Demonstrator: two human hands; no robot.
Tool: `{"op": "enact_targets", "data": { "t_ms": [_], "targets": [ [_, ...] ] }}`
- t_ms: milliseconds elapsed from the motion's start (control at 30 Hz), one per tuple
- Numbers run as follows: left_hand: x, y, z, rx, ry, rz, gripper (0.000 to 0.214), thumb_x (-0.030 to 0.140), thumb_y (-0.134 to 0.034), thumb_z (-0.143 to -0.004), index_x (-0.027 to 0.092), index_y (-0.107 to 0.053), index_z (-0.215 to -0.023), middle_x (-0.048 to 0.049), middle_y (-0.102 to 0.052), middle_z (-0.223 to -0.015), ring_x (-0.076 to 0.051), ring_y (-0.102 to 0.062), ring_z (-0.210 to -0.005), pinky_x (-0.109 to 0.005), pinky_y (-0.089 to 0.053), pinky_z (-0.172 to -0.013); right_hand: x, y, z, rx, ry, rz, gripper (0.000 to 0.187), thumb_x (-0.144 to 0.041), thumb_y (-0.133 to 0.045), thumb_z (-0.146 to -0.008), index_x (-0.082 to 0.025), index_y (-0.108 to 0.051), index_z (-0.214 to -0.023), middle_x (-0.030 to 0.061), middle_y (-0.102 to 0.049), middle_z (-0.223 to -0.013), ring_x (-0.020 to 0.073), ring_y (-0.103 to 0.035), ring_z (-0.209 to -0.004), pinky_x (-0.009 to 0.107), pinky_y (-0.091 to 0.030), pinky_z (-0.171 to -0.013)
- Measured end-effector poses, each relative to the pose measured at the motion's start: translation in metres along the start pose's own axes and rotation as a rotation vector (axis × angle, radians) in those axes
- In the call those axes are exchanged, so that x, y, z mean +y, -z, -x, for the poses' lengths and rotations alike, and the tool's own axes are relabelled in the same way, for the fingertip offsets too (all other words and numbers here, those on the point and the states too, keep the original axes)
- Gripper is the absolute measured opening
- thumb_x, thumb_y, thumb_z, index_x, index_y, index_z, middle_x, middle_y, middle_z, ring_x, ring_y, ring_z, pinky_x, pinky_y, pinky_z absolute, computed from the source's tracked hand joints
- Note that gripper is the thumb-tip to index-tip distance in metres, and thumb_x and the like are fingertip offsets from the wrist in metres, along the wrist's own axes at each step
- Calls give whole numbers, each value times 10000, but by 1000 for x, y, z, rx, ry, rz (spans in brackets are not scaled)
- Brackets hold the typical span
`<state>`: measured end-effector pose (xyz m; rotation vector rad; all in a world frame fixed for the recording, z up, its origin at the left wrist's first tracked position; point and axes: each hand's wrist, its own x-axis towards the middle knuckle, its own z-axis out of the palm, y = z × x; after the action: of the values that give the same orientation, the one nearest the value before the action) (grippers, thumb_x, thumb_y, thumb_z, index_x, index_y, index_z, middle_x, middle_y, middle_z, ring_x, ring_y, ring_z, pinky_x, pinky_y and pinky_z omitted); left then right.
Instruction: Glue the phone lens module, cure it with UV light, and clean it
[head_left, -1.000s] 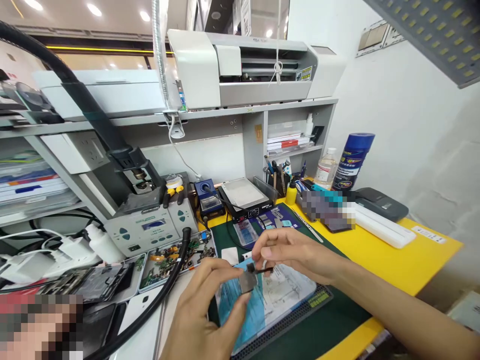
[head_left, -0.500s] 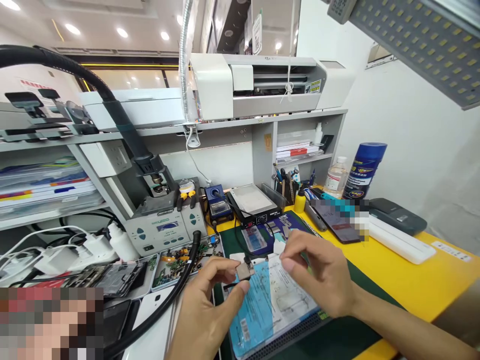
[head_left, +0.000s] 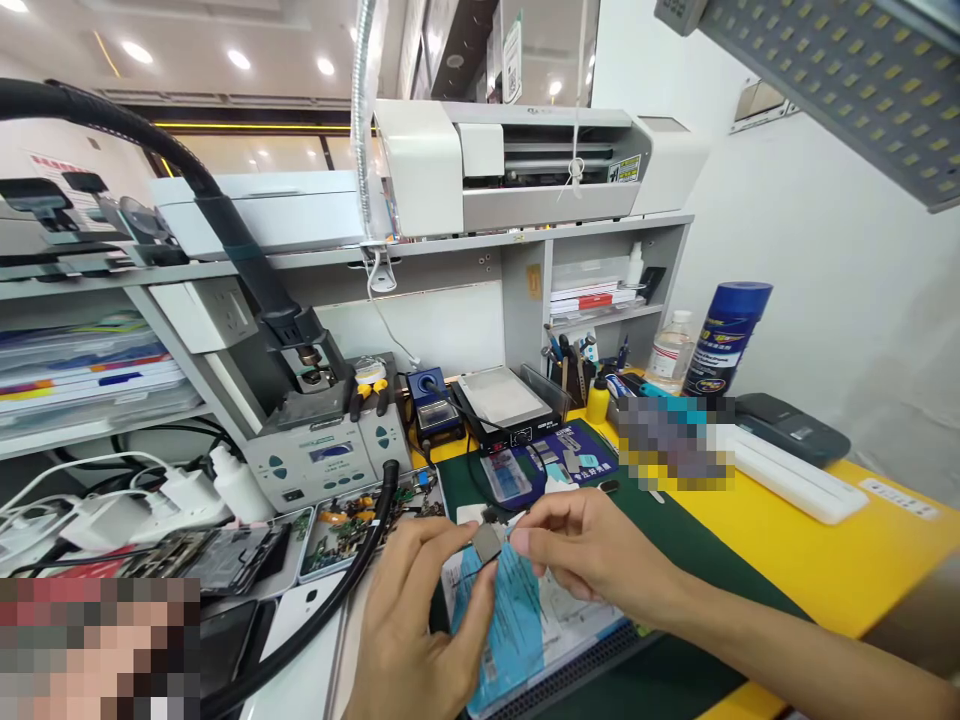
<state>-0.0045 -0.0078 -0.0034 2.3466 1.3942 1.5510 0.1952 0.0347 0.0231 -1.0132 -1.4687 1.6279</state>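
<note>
My left hand [head_left: 424, 620] pinches a small flat grey square part [head_left: 487, 543] between thumb and fingertips; a dark piece sticks up at its top edge. Close against the right side of that part, my right hand [head_left: 581, 540] has thumb and index finger pressed together. Whatever sits between those right fingertips is too small to make out. Below both hands lies a blue and white printed sheet [head_left: 510, 640] on a dark slotted board, over a green mat [head_left: 697, 600].
Left stands a grey soldering station [head_left: 322, 455] with a black hose [head_left: 379, 530] arching towards me. A tray of circuit boards [head_left: 341, 525] sits beside it. Behind are a flat heating plate [head_left: 502, 395] and yellow bottle [head_left: 598, 402]. A lamp [head_left: 825, 80] hangs upper right.
My right hand has moved left, from over the printed sheet to the grey part. My left hand still holds the part, now turned slightly.
</note>
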Motion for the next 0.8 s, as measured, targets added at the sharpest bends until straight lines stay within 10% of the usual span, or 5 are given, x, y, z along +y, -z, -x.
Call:
{"op": "enact_targets", "data": {
  "t_ms": [800],
  "targets": [
    [-1,2,2,-105,-138,-92,307,141,-648,-872,216,-564,-1158,-81,-575,-1019,-232,-560,-966,-382,-480,-825,-1,-7,1,-48,-81,-97,208,-230,-689,-753,-204,-499,-672,-126,-439,-357,35,-285,-303,188,-214,-358]
  ]
}}
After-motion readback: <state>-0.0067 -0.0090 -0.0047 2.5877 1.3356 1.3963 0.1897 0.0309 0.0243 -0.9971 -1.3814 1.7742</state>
